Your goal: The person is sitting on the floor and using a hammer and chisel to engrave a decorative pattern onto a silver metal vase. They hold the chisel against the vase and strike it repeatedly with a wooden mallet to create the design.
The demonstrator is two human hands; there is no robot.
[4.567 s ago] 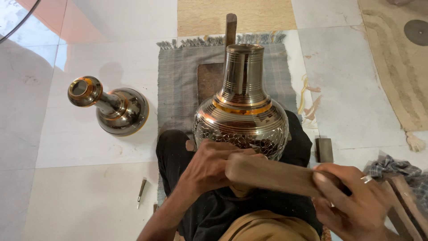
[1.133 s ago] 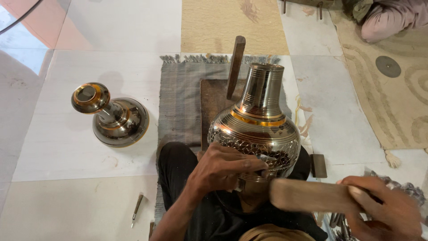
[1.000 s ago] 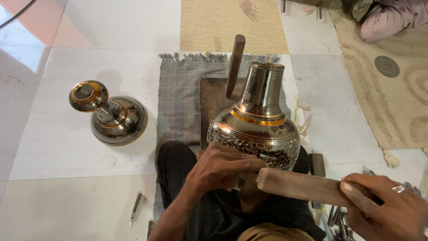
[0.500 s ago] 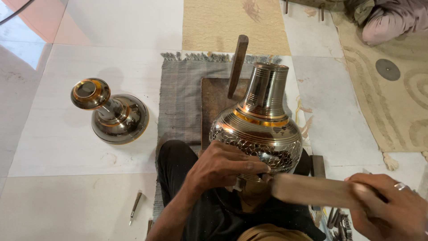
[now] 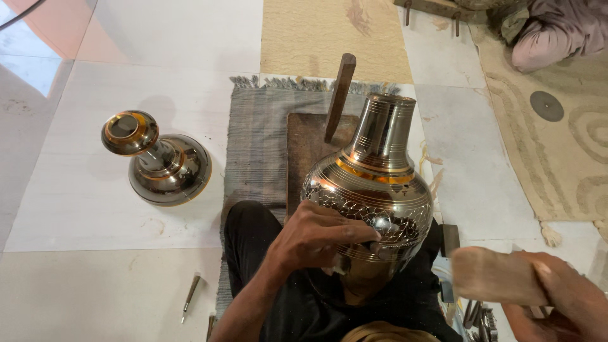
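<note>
Vase (image 5: 370, 196) rests in the lap; left hand (image 5: 316, 237) pinches a chisel, right hand (image 5: 557, 304) grips a mallet (image 5: 491, 275); light, square taps suit.

No packages, labels, signs or screens show anywhere in this view.
</note>
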